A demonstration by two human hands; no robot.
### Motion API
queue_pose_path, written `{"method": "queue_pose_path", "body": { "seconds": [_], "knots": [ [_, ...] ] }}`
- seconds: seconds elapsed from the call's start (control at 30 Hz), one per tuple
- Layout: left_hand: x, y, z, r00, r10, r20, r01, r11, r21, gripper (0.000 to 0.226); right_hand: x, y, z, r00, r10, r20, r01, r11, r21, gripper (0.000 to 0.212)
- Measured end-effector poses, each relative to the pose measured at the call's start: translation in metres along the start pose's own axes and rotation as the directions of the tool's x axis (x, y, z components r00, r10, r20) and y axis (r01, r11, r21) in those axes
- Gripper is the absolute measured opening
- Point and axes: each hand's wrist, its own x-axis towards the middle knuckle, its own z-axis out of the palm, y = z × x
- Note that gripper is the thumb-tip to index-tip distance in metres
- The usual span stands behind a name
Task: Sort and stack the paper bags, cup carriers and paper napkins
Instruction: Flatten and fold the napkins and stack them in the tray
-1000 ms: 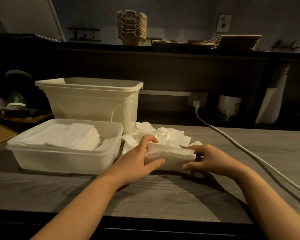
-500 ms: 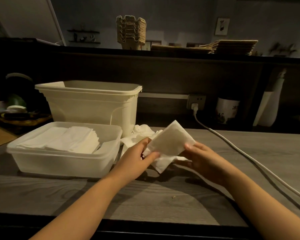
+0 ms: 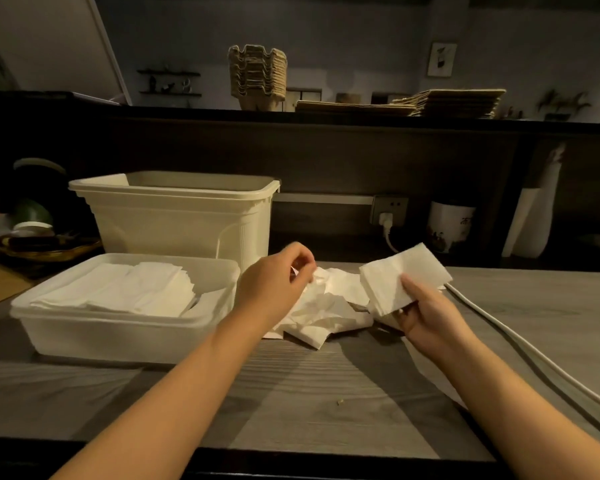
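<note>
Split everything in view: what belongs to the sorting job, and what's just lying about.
Job:
folded napkins in the right hand
loose napkin pile by the left hand
stacked napkins in the shallow tub
cup carriers and paper bags on the shelf

Lying about:
tall bin
white cable
wall socket
printed cup

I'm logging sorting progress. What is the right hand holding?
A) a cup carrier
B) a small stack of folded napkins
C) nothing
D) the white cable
B: the right hand grips a small stack of folded napkins, thumb on top, beside the loose napkin pile on the table.
</note>
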Motion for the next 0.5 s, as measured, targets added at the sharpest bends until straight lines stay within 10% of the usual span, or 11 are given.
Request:
{"method": "queue_pose_path", "body": {
  "seconds": [0.5],
  "knots": [
    [-0.008,-0.017,0.037,0.942,-0.045,0.334,-0.080,0.933,0.351,0.051,0.012,0.005,-0.006,0.995,-0.096,-0.010,0.093,0.985,-0.143,0.033]
  ]
}}
